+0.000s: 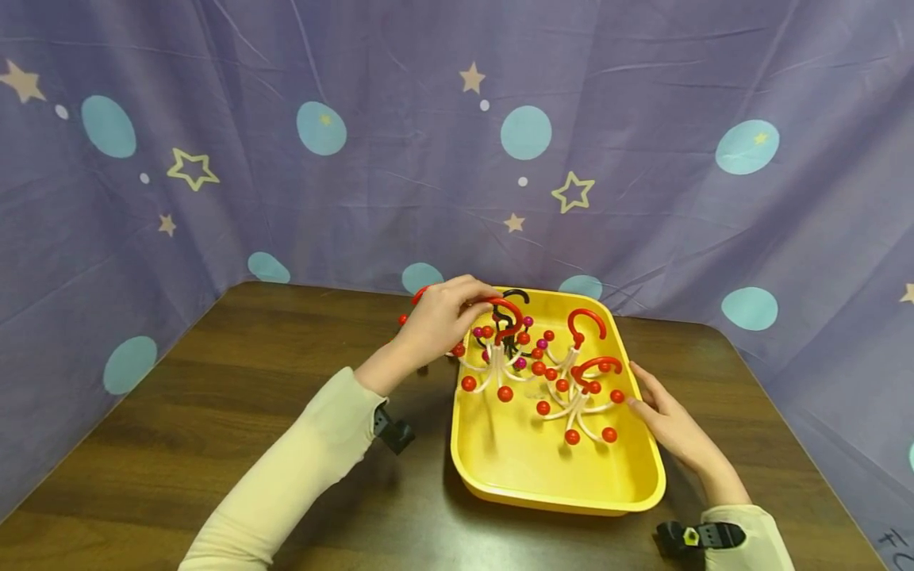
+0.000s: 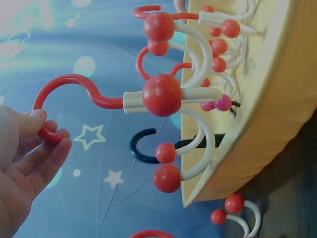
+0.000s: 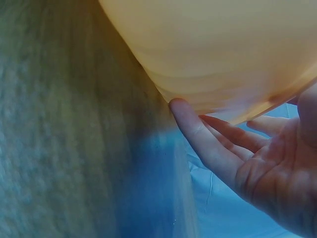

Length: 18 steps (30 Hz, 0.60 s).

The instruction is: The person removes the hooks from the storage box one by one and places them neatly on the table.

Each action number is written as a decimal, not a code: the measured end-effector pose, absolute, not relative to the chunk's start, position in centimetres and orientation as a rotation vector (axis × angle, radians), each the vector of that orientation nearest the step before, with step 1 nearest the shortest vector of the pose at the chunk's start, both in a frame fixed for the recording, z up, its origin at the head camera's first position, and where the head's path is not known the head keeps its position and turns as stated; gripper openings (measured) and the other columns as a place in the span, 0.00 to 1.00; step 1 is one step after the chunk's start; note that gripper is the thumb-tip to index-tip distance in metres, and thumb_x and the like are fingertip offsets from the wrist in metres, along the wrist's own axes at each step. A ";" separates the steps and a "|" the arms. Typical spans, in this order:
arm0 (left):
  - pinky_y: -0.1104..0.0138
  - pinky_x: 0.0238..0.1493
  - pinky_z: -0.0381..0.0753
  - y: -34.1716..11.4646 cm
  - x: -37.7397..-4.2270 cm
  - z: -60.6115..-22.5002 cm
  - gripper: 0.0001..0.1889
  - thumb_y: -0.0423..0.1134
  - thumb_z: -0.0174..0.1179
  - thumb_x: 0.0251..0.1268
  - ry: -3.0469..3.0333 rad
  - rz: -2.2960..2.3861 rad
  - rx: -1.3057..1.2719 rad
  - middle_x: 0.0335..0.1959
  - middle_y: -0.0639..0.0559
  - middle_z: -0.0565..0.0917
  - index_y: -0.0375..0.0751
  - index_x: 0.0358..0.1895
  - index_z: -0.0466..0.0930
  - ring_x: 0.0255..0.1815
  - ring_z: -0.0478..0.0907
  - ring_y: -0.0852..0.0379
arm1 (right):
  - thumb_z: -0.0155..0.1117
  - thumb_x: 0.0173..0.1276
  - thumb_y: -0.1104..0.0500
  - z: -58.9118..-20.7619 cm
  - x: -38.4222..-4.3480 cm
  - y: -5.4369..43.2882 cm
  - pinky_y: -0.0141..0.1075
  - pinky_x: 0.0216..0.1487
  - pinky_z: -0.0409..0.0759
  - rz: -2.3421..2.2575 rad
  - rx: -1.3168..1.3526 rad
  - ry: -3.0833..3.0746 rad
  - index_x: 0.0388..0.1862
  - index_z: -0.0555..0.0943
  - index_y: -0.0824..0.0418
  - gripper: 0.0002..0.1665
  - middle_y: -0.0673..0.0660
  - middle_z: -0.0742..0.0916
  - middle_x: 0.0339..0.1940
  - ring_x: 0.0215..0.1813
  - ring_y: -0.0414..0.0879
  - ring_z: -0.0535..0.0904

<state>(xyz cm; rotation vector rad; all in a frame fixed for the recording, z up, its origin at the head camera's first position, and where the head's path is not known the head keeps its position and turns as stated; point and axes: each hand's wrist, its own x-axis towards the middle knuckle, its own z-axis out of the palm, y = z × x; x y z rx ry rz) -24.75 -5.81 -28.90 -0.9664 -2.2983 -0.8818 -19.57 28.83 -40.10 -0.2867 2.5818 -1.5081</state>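
My left hand (image 1: 443, 313) pinches the red hook of a hook-topped piece (image 2: 163, 94) between thumb and fingers. White curved prongs tipped with red balls spread below that hook. It hangs upright over the left side of a yellow tray (image 1: 553, 476). Two similar red-and-white pieces, one in front (image 1: 584, 400) and one behind (image 1: 571, 361), stand in the tray's right half. Behind the held piece is a black one (image 1: 516, 296) with pink balls. My right hand (image 1: 671, 424) rests against the tray's right side, fingers (image 3: 198, 136) fairly straight along its outer wall, thumb at the rim.
Left of the tray, partly hidden by my left hand, another red-and-white piece (image 2: 235, 203) stands on the brown wooden table (image 1: 321, 349). A purple curtain (image 1: 400, 159) with stars and dots hangs behind the table.
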 end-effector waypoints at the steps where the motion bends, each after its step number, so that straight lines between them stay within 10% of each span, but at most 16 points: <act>1: 0.74 0.31 0.73 -6.0 -24.7 -28.7 0.08 0.36 0.58 0.60 -2.294 -0.883 -0.964 0.34 0.55 0.81 0.44 0.42 0.83 0.29 0.75 0.65 | 0.45 0.72 0.59 -40.1 -19.6 28.8 0.35 0.37 0.80 -1.504 -0.284 2.584 0.73 0.41 0.59 0.37 0.78 0.70 0.56 0.44 0.53 0.80; 18: 0.70 0.29 0.75 -10.5 -24.8 -28.0 0.09 0.38 0.59 0.59 -2.301 -0.865 -0.823 0.33 0.54 0.82 0.44 0.42 0.83 0.28 0.77 0.63 | 0.44 0.73 0.52 -39.9 -19.6 28.9 0.34 0.40 0.79 -1.480 -0.275 2.585 0.73 0.40 0.61 0.38 0.76 0.72 0.54 0.45 0.52 0.79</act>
